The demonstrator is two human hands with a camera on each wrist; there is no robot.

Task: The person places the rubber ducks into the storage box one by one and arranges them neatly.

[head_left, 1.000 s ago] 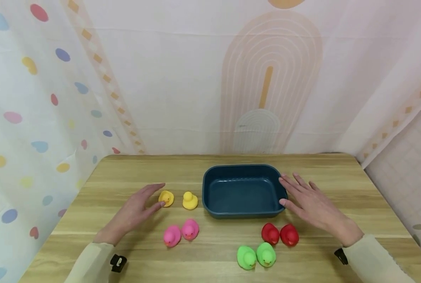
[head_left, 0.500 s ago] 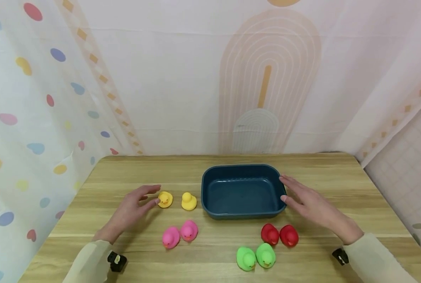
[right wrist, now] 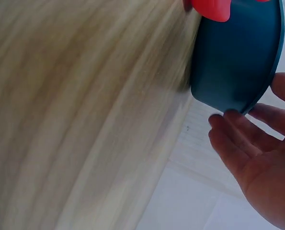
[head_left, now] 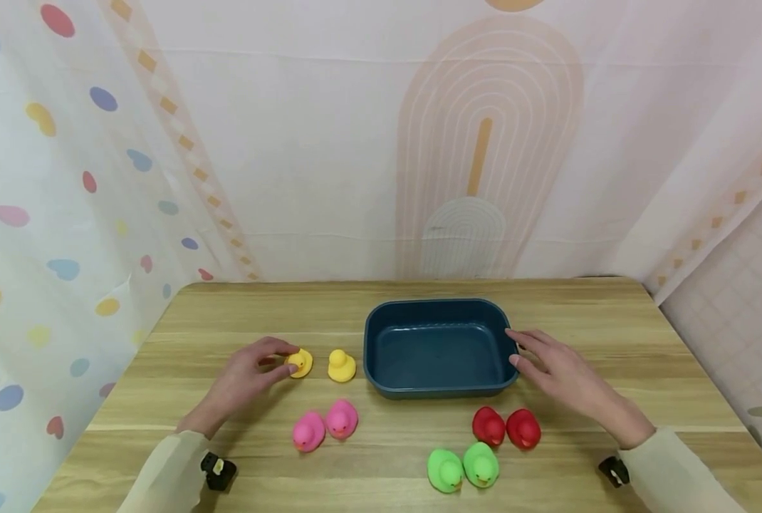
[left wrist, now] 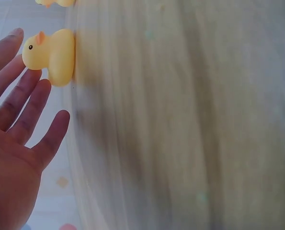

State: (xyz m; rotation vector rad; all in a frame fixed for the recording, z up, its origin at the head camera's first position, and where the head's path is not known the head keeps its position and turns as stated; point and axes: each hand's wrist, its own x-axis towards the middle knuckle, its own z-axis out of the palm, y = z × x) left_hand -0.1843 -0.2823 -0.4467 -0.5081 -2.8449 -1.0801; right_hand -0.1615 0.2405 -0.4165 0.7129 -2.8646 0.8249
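Observation:
My left hand is at a yellow rubber duck, thumb and index finger around its near side. In the left wrist view the fingers extend loosely beside that duck's head, and the duck stands on the table. A second yellow duck sits just right of it. At the right end of a dark blue rectangular bin is my right hand, its thumb and fingertips at the rim. In the right wrist view, relaxed fingers lie against the bin's outer end wall.
Two pink ducks sit in front of the yellow pair. Two red ducks and two green ducks are in front of the bin. A patterned curtain hangs behind the wooden table.
My left hand has come closer around the left yellow duck, which has turned slightly. The right hand's fingers have drawn closer together at the bin's end. The bin stays put.

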